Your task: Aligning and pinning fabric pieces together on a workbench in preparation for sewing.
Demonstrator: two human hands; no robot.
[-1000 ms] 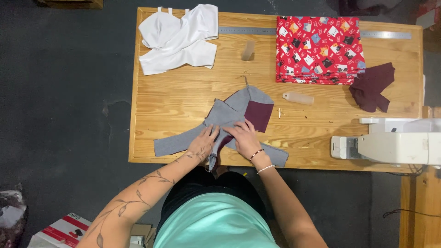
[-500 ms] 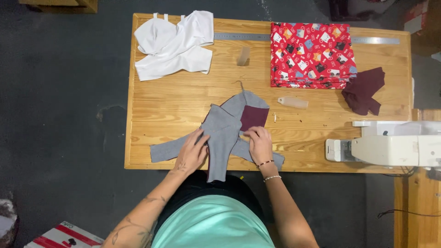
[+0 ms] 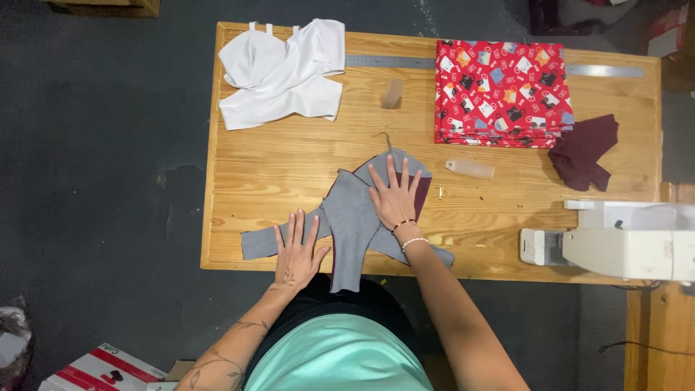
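1. Grey cloth [image 3: 351, 221] lies flat at the desk's [image 3: 289, 174] near edge, maroon cloth [image 3: 422, 194] peeking from beneath.
2. Left hand [image 3: 297, 250] rests flat, fingers spread, on its left strip.
3. Right hand [image 3: 393, 194] presses flat, fingers spread, on its upper part.

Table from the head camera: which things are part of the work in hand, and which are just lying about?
In hand:
- grey fabric piece, flat under both palms
- maroon fabric beneath it
- left hand
- right hand

Lying about:
- white garment
- red printed fabric
- metal ruler
- dark maroon scrap
- sewing machine
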